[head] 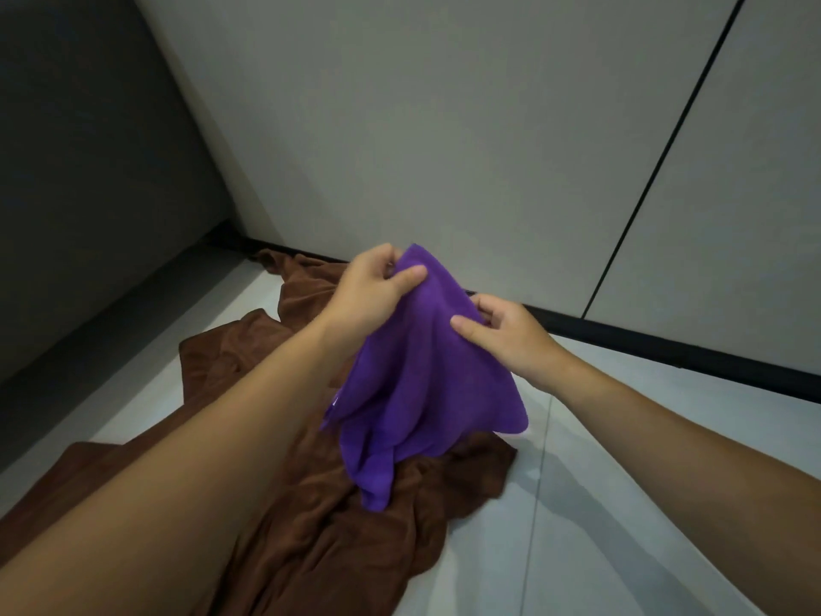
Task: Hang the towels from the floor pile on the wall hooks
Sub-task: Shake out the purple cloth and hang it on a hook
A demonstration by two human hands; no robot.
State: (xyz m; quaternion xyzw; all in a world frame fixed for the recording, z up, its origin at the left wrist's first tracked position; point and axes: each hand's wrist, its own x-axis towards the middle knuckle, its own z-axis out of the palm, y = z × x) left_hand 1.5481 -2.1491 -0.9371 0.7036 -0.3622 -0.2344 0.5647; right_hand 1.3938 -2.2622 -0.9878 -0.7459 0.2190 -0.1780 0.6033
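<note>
A purple towel (417,384) hangs in the air over the floor, held up by both hands. My left hand (373,291) pinches its top corner between thumb and fingers. Lower on the right edge of the cloth, my right hand (511,331) grips a fold with the thumb on the front. The towel's lower end droops onto a large brown towel (320,526) that lies crumpled on the floor beneath my arms. No wall hooks are in view.
A light grey wall (444,126) with a dark vertical seam (666,148) stands straight ahead, with a black skirting strip (666,349) along its foot. A dark panel (89,171) closes the left side. Pale floor tiles (622,504) spread to the right.
</note>
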